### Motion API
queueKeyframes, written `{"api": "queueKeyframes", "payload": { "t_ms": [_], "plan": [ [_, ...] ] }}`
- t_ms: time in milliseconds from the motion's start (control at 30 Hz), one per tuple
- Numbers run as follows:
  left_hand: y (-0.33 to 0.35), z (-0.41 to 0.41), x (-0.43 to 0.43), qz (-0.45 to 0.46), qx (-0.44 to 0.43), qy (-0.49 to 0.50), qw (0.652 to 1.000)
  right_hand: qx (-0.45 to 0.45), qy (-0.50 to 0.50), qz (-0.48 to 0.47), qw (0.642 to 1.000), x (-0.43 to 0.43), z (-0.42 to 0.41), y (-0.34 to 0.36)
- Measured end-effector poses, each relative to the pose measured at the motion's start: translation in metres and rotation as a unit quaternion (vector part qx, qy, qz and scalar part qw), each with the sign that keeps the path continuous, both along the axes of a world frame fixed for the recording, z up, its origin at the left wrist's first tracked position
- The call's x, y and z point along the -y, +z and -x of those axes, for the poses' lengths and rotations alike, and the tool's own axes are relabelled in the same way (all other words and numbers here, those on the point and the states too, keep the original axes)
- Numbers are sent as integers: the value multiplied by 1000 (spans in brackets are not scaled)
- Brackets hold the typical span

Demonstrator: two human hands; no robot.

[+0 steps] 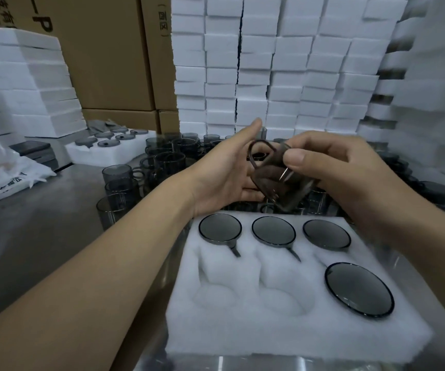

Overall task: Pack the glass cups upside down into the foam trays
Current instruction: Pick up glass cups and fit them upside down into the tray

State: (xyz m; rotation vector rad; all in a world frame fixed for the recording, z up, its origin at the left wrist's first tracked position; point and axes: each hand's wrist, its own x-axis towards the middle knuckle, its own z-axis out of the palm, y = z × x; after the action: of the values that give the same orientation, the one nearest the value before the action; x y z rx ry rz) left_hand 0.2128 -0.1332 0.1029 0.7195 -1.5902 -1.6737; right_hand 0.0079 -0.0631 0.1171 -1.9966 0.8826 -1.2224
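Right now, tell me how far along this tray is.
Done: four cups sit upside down in the foam tray, three across the far row and one at near right. In hand: the left hand and right hand hold a fifth glass cup above the tray's far edge. Left: the near-left and near-middle pockets are empty, and many loose cups wait behind.
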Motion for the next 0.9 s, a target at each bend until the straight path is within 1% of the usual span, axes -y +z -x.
{"api": "queueKeyframes", "payload": {
  "t_ms": [100,200,267,400,500,567,700,800,900],
  "plan": [
    [-1,-2,2,-12,-3,53,999,-107,81,-30,991,-15,-3,13],
    [-3,-3,3,-1,-3,66,998,-248,63,-65,965,-25,-8,17],
    [-2,-4,1,2,-5,63,998,-309,38,-70,948,-32,-13,18],
    [-1,-2,-1,7,-2,68,998,-344,3,-50,938,-43,-22,20],
    [-1,-2,-3,9,-1,73,997,-356,-49,-23,933,-47,-27,18],
    [0,-3,-4,6,-1,71,997,-378,-81,-19,922,-51,-30,16],
    [0,-3,-4,11,1,62,998,-447,-92,-41,889,-55,-27,18],
    [-2,-3,-3,12,-2,58,998,-459,-88,-38,883,-60,-27,22],
    [-1,-3,-5,12,-2,64,998,-474,-116,-18,873,-66,-30,25]
  ]
}}
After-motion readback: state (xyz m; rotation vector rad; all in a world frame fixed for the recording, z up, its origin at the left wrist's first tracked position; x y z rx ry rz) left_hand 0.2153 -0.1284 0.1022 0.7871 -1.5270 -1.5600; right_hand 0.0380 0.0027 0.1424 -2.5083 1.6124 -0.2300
